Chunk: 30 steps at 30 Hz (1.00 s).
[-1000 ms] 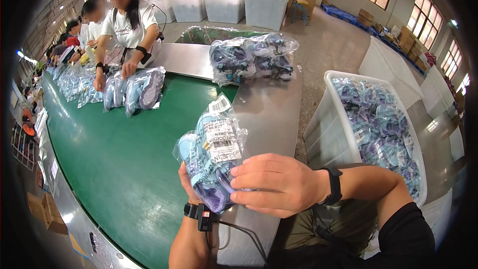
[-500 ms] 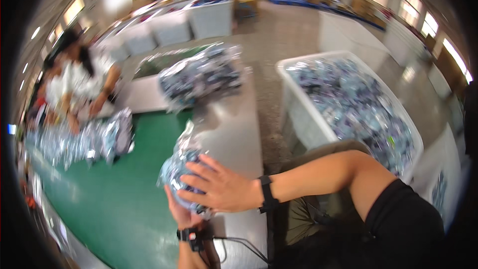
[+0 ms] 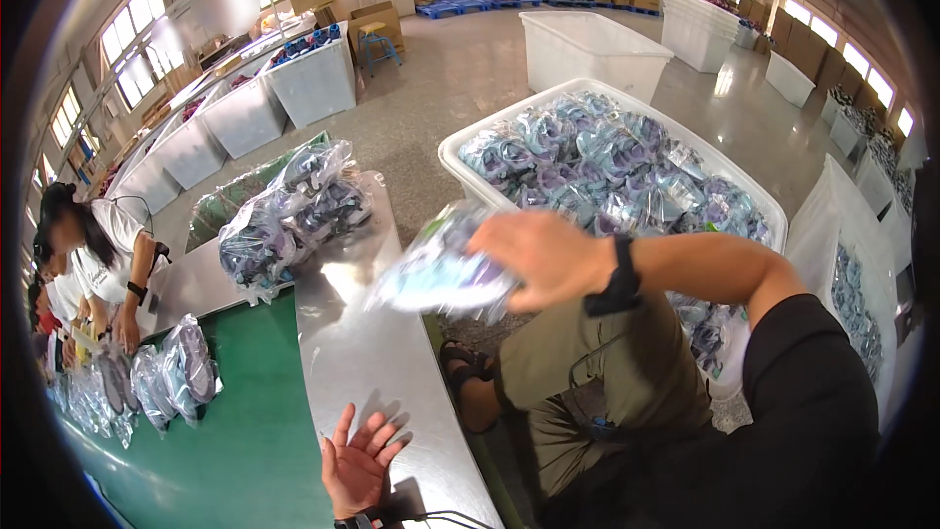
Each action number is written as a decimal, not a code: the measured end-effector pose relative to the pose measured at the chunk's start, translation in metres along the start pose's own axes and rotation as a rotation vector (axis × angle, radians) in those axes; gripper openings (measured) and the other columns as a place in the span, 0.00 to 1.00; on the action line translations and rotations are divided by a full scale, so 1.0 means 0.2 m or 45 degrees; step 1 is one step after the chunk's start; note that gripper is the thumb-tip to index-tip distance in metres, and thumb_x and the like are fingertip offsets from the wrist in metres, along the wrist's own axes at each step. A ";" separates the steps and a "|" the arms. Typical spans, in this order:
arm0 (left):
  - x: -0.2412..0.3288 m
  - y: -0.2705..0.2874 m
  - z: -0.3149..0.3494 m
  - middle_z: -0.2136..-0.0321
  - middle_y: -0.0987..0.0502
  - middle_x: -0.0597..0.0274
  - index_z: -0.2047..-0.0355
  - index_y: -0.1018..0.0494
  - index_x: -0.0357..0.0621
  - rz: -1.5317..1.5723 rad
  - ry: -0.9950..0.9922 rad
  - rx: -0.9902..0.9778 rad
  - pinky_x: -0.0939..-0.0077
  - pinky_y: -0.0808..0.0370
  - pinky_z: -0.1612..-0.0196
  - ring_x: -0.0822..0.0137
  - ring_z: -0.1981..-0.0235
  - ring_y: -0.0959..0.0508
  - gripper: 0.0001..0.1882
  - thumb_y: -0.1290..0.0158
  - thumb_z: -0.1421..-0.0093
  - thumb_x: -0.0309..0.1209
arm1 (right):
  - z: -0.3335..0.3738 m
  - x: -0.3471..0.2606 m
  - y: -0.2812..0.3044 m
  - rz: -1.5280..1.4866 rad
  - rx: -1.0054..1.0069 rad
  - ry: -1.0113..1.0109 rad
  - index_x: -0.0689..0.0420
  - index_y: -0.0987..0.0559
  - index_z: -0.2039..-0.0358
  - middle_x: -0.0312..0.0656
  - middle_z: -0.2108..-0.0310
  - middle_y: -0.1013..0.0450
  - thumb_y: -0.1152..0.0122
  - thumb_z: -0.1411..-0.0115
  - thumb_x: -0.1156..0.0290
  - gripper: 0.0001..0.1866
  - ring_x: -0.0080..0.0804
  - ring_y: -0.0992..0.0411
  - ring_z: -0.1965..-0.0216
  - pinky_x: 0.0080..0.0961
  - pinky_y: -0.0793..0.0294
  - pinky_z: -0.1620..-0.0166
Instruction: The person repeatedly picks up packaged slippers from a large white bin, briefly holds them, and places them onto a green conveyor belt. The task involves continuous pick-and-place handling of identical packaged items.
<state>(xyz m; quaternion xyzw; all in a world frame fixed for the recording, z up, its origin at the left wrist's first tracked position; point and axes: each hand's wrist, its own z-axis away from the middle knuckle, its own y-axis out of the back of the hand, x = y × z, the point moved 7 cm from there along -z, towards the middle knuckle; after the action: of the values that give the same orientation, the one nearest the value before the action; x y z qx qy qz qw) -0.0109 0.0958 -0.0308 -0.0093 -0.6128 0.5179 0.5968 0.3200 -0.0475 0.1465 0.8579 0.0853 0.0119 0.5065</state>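
Note:
My right hand (image 3: 548,253) grips a clear plastic bag of light blue and purple shoes (image 3: 436,274), smeared by motion, in the air between the metal table edge and the large white bin. Its thumb and fingers close round the bag's right end. Low over the steel tabletop (image 3: 343,353), my left hand (image 3: 362,460) lies palm up with its fingers spread and nothing in it. The white bin (image 3: 460,162) to the right is heaped with similar bagged shoes (image 3: 607,162). At the table's far end rests a pile of bagged shoes (image 3: 294,216).
A green conveyor belt (image 3: 235,402) runs along the left, with several bagged shoes (image 3: 176,372) on it. Co-workers (image 3: 108,255) stand at its far left side. More white bins (image 3: 313,83) line the back left, and another bin (image 3: 592,49) stands behind the full one.
My right hand has left my left hand and swung right with the bagged shoes, off the table toward the bin. My left hand has let go. The view has turned right.

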 end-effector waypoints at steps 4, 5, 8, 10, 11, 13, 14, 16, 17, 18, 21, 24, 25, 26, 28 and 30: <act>0.01 0.03 0.00 0.52 0.21 0.44 0.36 0.36 0.44 0.041 0.010 0.125 0.55 0.15 0.53 0.53 0.52 0.17 0.33 0.64 0.27 0.57 | 0.23 0.50 0.25 0.229 0.050 -0.340 0.56 0.28 0.46 0.47 0.54 0.28 0.29 0.55 0.64 0.33 0.49 0.25 0.52 0.42 0.24 0.51; 0.01 0.03 0.00 0.52 0.21 0.45 0.36 0.36 0.44 0.042 0.010 0.136 0.55 0.15 0.53 0.53 0.53 0.17 0.33 0.64 0.27 0.57 | 0.29 0.62 0.29 0.299 0.104 -0.391 0.55 0.28 0.46 0.46 0.53 0.28 0.30 0.55 0.64 0.34 0.49 0.26 0.51 0.42 0.24 0.49; -0.01 0.01 -0.04 0.53 0.21 0.46 0.37 0.36 0.44 0.056 0.029 0.119 0.55 0.15 0.52 0.54 0.54 0.17 0.32 0.63 0.27 0.56 | 0.57 1.02 0.29 0.472 -0.006 -0.634 0.56 0.29 0.41 0.49 0.47 0.28 0.28 0.52 0.61 0.37 0.49 0.27 0.46 0.41 0.26 0.45; -0.02 -0.01 -0.05 0.54 0.21 0.47 0.37 0.35 0.44 0.070 0.027 0.117 0.55 0.15 0.52 0.55 0.55 0.17 0.32 0.62 0.27 0.56 | 0.78 1.24 0.23 0.508 -0.108 -0.719 0.57 0.28 0.41 0.52 0.45 0.28 0.28 0.50 0.59 0.37 0.49 0.27 0.44 0.39 0.26 0.43; -0.01 -0.01 -0.05 0.54 0.21 0.48 0.38 0.35 0.44 0.072 0.024 0.123 0.56 0.15 0.52 0.55 0.55 0.17 0.31 0.61 0.27 0.56 | 0.82 1.29 0.16 0.406 -0.305 -0.828 0.59 0.27 0.42 0.52 0.47 0.26 0.27 0.50 0.58 0.36 0.49 0.26 0.46 0.40 0.26 0.44; -0.02 0.01 -0.05 0.54 0.21 0.48 0.38 0.34 0.44 0.083 0.024 0.137 0.57 0.15 0.53 0.56 0.55 0.17 0.31 0.61 0.27 0.55 | 0.89 1.31 0.01 0.200 -0.712 -1.028 0.61 0.24 0.43 0.51 0.52 0.24 0.25 0.49 0.55 0.36 0.48 0.24 0.49 0.40 0.26 0.44; -0.01 0.02 -0.04 0.53 0.21 0.48 0.38 0.34 0.44 0.096 0.020 0.131 0.56 0.15 0.52 0.55 0.54 0.17 0.31 0.61 0.27 0.55 | 0.83 1.27 -0.04 0.119 -0.705 -0.986 0.61 0.23 0.45 0.52 0.52 0.23 0.27 0.47 0.55 0.34 0.49 0.24 0.49 0.40 0.26 0.44; 0.00 0.03 -0.04 0.53 0.21 0.47 0.38 0.34 0.43 0.126 0.013 0.115 0.55 0.16 0.51 0.54 0.53 0.18 0.30 0.61 0.27 0.55 | 0.69 1.17 -0.09 -0.035 -0.692 -0.902 0.61 0.21 0.47 0.55 0.52 0.21 0.29 0.44 0.54 0.30 0.50 0.23 0.49 0.39 0.25 0.44; 0.01 0.04 -0.03 0.52 0.22 0.46 0.38 0.34 0.43 0.133 0.025 0.104 0.54 0.17 0.50 0.52 0.52 0.18 0.30 0.61 0.27 0.54 | 0.60 1.11 -0.12 -0.112 -0.660 -0.880 0.62 0.21 0.47 0.54 0.53 0.20 0.29 0.44 0.55 0.30 0.49 0.22 0.50 0.38 0.24 0.45; 0.01 0.03 -0.03 0.52 0.22 0.46 0.38 0.34 0.43 0.141 0.034 0.094 0.53 0.17 0.49 0.51 0.51 0.19 0.30 0.61 0.27 0.54 | 0.50 1.05 -0.13 -0.188 -0.630 -0.854 0.62 0.22 0.47 0.52 0.53 0.20 0.30 0.44 0.55 0.29 0.47 0.21 0.51 0.38 0.23 0.47; 0.00 0.08 -0.04 0.52 0.23 0.45 0.38 0.36 0.41 0.171 0.081 0.094 0.50 0.22 0.44 0.49 0.49 0.21 0.30 0.59 0.27 0.53 | 0.15 0.78 -0.18 -0.368 -0.602 -0.610 0.63 0.22 0.49 0.47 0.59 0.20 0.29 0.42 0.59 0.26 0.36 0.20 0.57 0.32 0.21 0.52; 0.00 0.07 -0.06 0.50 0.24 0.47 0.36 0.37 0.39 0.184 0.094 0.027 0.52 0.22 0.43 0.52 0.48 0.22 0.31 0.55 0.28 0.51 | -0.19 0.50 -0.29 -0.550 -0.659 -0.535 0.63 0.22 0.49 0.45 0.60 0.20 0.30 0.41 0.62 0.23 0.33 0.21 0.58 0.29 0.21 0.53; 0.01 0.07 -0.05 0.50 0.24 0.47 0.36 0.37 0.39 0.196 0.106 0.012 0.53 0.22 0.43 0.53 0.48 0.22 0.31 0.55 0.28 0.51 | -0.33 0.37 -0.33 -0.596 -0.694 -0.474 0.63 0.22 0.49 0.44 0.59 0.21 0.31 0.40 0.64 0.23 0.30 0.22 0.58 0.28 0.21 0.53; 0.02 0.08 -0.05 0.51 0.24 0.47 0.36 0.37 0.39 0.211 0.094 0.018 0.53 0.22 0.44 0.53 0.49 0.22 0.32 0.55 0.28 0.51 | -0.45 0.25 -0.38 -0.625 -0.722 -0.427 0.63 0.22 0.48 0.43 0.58 0.21 0.31 0.40 0.65 0.22 0.28 0.23 0.57 0.27 0.22 0.53; 0.04 0.10 -0.02 0.51 0.24 0.47 0.36 0.37 0.38 0.233 0.071 0.019 0.53 0.22 0.44 0.54 0.49 0.21 0.32 0.55 0.28 0.52 | -0.71 -0.03 -0.52 -0.612 -0.719 -0.085 0.63 0.22 0.48 0.43 0.58 0.21 0.32 0.39 0.64 0.22 0.28 0.23 0.58 0.27 0.22 0.54; 0.06 0.09 -0.02 0.52 0.24 0.47 0.37 0.37 0.39 0.306 0.044 -0.009 0.54 0.22 0.44 0.55 0.50 0.21 0.32 0.55 0.28 0.52 | -0.91 -0.26 -0.65 -0.573 -0.670 0.181 0.64 0.22 0.50 0.45 0.61 0.21 0.33 0.39 0.60 0.23 0.33 0.21 0.60 0.30 0.22 0.54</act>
<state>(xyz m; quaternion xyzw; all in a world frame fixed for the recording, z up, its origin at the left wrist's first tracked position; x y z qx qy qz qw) -0.0230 0.1138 -0.0347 -0.0937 -0.5987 0.5835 0.5407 0.2319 0.1634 0.1256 0.6548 0.3012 -0.0187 0.6929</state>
